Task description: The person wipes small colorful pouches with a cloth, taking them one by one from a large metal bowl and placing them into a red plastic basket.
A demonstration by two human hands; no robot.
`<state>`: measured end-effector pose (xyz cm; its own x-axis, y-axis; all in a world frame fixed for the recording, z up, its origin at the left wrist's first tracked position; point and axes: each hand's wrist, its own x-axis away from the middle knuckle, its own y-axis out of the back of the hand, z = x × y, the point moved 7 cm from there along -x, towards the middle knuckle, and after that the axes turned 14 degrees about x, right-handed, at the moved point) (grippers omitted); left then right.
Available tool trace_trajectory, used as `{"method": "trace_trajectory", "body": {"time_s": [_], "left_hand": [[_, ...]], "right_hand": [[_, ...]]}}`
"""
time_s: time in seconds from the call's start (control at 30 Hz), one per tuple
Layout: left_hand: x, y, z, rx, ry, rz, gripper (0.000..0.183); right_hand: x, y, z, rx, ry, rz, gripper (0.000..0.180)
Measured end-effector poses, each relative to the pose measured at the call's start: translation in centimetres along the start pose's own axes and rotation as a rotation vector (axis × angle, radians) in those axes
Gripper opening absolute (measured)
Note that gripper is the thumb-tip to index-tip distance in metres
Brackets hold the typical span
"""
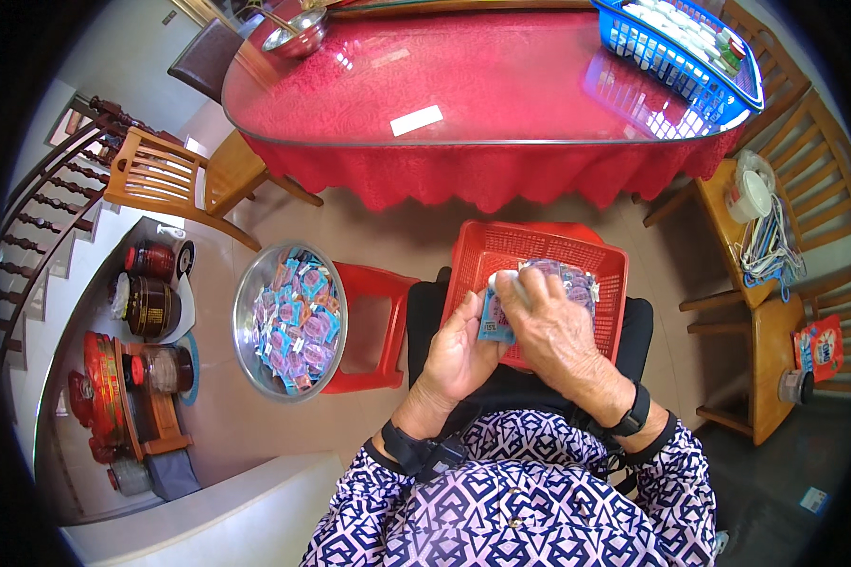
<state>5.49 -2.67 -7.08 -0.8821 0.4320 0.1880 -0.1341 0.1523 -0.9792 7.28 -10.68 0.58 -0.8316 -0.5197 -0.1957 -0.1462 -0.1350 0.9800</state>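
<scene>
A red plastic basket rests on my lap and holds several small printed packets. Over it, my left hand cups a blue printed packet, its fingers partly hidden by the other hand. Bent across the same packet is my right hand, its fingertips around a small white item whose kind I cannot tell. Left of the basket, a round metal bowl full of blue, pink and orange packets sits beside a red plastic stool.
A red plastic stool stands by my left knee. Ahead is a glass-topped table with a red cloth, bearing a blue basket of white bottles. Wooden chairs stand at left and right; hangers lie on one.
</scene>
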Motion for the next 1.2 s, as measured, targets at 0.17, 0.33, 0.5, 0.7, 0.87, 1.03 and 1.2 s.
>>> {"method": "trace_trajectory", "body": {"time_s": [0.17,0.33,0.5,0.7,0.87,1.03,1.2], "left_hand": [[-0.5,-0.3,-1.1,-0.092,-0.083,-0.057,0.056],[-0.1,0.4,-1.6,-0.029,-0.123,-0.093,0.054],[0.1,1.0,-1.8,0.045,-0.103,-0.091,0.047],[0.4,0.8,-1.1,-0.191,-0.113,-0.106,0.048],[0.7,0.2,-1.7,-0.179,-0.143,-0.075,0.051],[0.5,1.0,-1.7,-0.194,-0.120,-0.066,0.049],[0.3,-0.1,-1.1,-0.054,-0.090,-0.089,0.046]], "right_hand": [[1.9,-0.5,3.2,-0.048,0.111,0.044,0.050],[2.8,0.0,2.7,0.006,0.182,-0.045,0.041],[1.2,1.2,0.4,0.005,0.092,0.035,0.038],[-0.8,0.4,1.1,0.033,0.049,-0.058,0.049],[-0.3,0.2,-0.1,0.070,0.027,-0.039,0.046],[0.8,-0.2,-0.8,-0.118,0.035,0.082,0.051],[-0.9,0.6,-0.2,-0.115,-0.010,-0.063,0.053]]}}
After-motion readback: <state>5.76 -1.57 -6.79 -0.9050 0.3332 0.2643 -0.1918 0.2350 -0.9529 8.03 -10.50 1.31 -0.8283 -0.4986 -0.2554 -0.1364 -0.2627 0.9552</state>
